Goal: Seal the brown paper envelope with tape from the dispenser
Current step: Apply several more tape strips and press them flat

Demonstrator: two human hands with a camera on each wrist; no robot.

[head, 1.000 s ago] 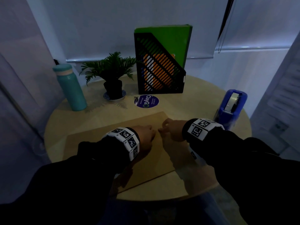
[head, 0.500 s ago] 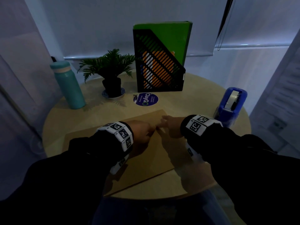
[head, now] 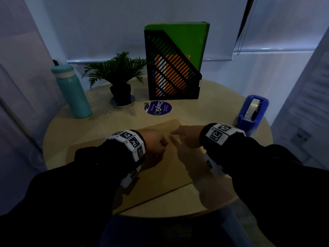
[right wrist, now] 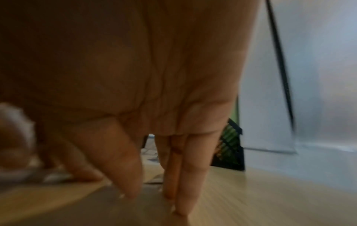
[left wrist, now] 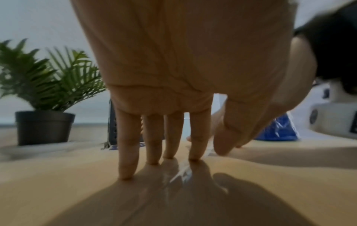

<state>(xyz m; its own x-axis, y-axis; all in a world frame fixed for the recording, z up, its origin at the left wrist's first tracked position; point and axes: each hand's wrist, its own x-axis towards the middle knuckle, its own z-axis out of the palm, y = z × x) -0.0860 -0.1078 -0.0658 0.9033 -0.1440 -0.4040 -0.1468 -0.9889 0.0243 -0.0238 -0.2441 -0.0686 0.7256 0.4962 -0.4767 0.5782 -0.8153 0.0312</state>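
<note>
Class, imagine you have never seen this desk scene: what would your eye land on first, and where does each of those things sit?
Two hands meet at the table's middle on the brown paper envelope: the left hand presses straight fingers onto a glossy strip of tape, and the right hand rests beside it. Behind stands a black file holder with a green folder; the blue tape dispenser sits at the right edge.

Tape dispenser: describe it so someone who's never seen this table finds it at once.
Start at the round wooden table. Go to its right edge, beyond the right hand on the brown envelope. The tape dispenser stands there alone, apart from the row at the back: the only blue thing on that side, squat with a rounded top and a clear tape roll showing inside.
</note>
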